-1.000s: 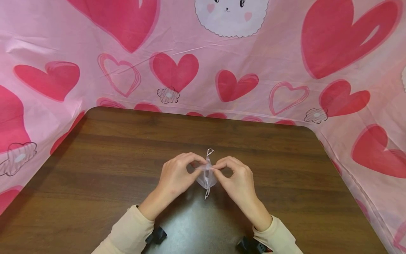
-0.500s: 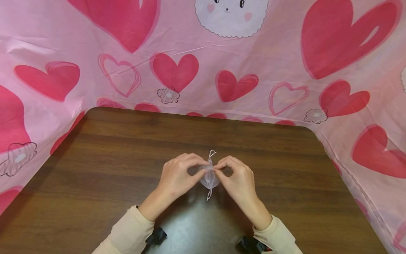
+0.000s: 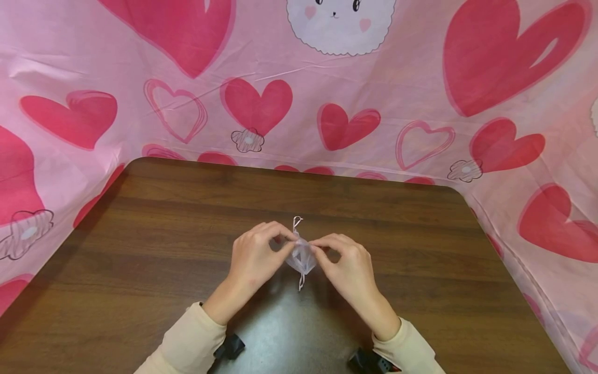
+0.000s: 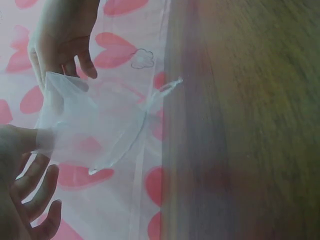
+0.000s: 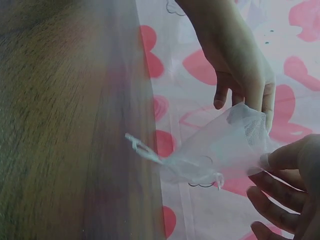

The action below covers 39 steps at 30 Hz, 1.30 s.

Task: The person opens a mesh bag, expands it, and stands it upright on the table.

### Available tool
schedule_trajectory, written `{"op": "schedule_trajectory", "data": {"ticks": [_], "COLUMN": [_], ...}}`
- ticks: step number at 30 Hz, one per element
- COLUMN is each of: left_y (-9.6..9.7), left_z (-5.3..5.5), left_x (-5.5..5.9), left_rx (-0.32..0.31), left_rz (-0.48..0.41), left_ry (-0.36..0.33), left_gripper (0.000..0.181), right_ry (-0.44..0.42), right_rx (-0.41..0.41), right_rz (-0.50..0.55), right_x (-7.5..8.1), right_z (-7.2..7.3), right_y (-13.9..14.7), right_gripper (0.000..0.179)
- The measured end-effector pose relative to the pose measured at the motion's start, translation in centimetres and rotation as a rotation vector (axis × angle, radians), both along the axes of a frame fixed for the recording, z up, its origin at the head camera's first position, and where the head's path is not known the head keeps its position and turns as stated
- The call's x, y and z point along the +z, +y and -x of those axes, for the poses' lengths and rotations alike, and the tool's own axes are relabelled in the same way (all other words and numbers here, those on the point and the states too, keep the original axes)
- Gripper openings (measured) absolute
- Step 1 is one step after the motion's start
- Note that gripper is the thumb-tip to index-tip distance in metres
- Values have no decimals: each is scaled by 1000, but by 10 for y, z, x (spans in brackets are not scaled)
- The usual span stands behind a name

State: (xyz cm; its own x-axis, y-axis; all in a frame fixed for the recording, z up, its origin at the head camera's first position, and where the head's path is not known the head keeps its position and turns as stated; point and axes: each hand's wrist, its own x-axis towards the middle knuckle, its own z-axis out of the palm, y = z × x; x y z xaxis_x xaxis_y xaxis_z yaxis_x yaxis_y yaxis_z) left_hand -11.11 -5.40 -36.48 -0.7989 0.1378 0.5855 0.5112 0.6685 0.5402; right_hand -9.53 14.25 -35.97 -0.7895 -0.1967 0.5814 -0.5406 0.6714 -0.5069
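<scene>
A small sheer white drawstring pouch (image 3: 301,259) hangs between my two hands above the table. My left hand (image 3: 254,254) pinches its upper edge on the left, thumb against forefinger. Opposite it, my right hand (image 3: 348,262) pinches the same edge on the right. In the left wrist view the pouch (image 4: 75,120) is spread between both hands, its gathered cord side turned toward the tabletop. White cord loops (image 5: 142,150) stick out from that side in the right wrist view. The other fingers of my right hand (image 5: 295,190) are spread behind the pouch.
The dark wooden table (image 3: 196,208) has rounded far corners. Around it hangs a pink cloth (image 3: 299,67) printed with red hearts. Black devices sit at the left wrist (image 3: 230,347) and the right wrist (image 3: 369,361), beside cream sleeves.
The pouch shifts slightly right, then back left and a little farther away. My left hand has moved a little left, and the two sets of fingertips stand wider apart.
</scene>
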Motion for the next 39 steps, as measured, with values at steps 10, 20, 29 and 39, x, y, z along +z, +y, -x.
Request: {"op": "schedule_trajectory", "data": {"ticks": [10,20,29,39], "left_y": [2,2,3,1], "left_z": [-1,-1,0,1], "left_x": [-2,-2,-4,-3], "left_rx": [-38,-2,-112,-78], "left_rz": [111,107,131,164], "left_ry": [-89,-51,29,67], "left_gripper": [20,14,26,18], "right_ry": [28,28,12,-7], "right_rx": [-15,-16,-84,-66], "right_rz": [15,22,7,-1], "right_x": [0,0,-3,-3], "right_z": [0,-1,5,4], "right_y": [0,-1,3,1], "right_gripper": [18,19,15,15]}}
